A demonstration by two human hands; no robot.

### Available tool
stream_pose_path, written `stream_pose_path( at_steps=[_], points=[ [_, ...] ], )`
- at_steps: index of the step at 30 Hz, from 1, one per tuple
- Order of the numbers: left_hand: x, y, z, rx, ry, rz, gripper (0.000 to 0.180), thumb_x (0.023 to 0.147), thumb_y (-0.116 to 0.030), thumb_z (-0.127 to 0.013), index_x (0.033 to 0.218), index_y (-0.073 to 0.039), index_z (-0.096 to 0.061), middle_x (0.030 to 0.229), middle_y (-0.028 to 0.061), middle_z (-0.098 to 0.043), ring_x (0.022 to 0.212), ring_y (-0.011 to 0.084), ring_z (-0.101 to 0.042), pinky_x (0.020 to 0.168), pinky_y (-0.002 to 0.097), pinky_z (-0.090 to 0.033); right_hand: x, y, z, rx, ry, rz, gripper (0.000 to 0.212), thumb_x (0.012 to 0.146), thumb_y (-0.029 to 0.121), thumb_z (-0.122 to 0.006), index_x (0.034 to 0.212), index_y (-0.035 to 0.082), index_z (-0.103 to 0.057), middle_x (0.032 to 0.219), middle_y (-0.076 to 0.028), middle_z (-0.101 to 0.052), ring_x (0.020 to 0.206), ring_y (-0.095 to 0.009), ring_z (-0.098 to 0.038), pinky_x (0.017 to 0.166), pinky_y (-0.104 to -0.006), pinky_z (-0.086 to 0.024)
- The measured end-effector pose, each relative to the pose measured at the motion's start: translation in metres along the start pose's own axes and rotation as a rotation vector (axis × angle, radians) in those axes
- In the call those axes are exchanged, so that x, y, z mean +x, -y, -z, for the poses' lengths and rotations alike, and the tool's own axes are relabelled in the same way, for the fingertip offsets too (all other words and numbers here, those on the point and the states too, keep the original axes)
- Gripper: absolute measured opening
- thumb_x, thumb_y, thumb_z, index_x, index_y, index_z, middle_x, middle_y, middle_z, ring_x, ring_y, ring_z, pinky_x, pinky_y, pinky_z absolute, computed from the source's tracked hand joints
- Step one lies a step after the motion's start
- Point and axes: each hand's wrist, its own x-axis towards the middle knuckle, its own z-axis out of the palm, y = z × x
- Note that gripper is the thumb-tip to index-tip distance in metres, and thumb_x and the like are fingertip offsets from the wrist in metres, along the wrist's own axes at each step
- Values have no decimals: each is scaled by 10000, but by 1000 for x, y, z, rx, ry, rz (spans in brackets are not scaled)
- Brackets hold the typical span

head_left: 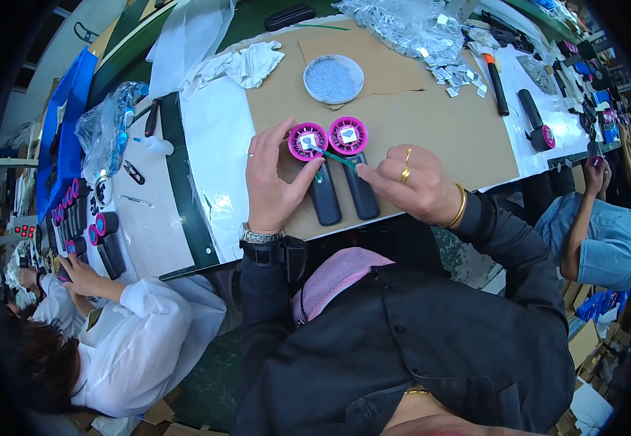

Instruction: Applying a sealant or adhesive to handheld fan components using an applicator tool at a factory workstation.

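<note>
Two handheld devices with round magenta heads and dark handles lie side by side on the brown cardboard in front of me. My left hand (270, 178) grips the head of the left device (325, 196) between thumb and fingers. A pale square plate with a grey smear sits in the middle of that head. Pinched in my right hand (418, 185) is a thin green stick (338, 158), its tip at the left device's square plate. The stick passes over the lower part of the right device (362, 195), whose head also bears a pale square.
Beyond the devices stands a round white tub (333, 78) of grey paste. Loose small square plates (460, 76) lie beside a clear plastic bag (406, 29). An orange-and-black tool (497, 83) is to the right, a white cloth (246, 64) far left. Co-workers sit on both sides.
</note>
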Motion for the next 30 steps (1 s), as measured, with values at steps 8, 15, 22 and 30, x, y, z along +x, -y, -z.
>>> stream_pose_path(
  at_steps=[8,15,22,30],
  points=[
    [-5,1,9,-5,-16,2,705,750,-145,-913,1368,-17,-598,1240,160,-665,1131,345,-623,972,433,-504,10,-36,-8,59,-246,-425,329,781,-37,-767,1104,27,-764,847,-100,-636,739,-264,-637,629,-370,-502],
    [-15,21,-10,-168,-29,168,599,881,-142,-811,1402,29,-569,1320,176,-623,1205,298,-600,1080,405,-454,-19,-125,-69,-118,47,-316,194,893,204,-600,918,48,-712,989,-177,-689,976,-389,-666,855,-513,-546],
    [-17,23,0,-17,-50,31,543,1026,-258,-706,1466,7,-532,1322,194,-654,1153,293,-655,988,397,-536,-40,-74,-26,-311,-345,-429,241,911,284,-660,800,72,-685,795,-150,-637,806,-376,-652,727,-509,-516],
    [-7,-21,-29,-109,-235,44,492,966,-272,-775,1301,33,-581,1153,216,-681,971,322,-677,845,443,-575,-137,-11,-23,-35,-731,-996,273,957,280,-685,801,67,-617,777,-133,-634,778,-331,-660,704,-448,-519]
  ],
)
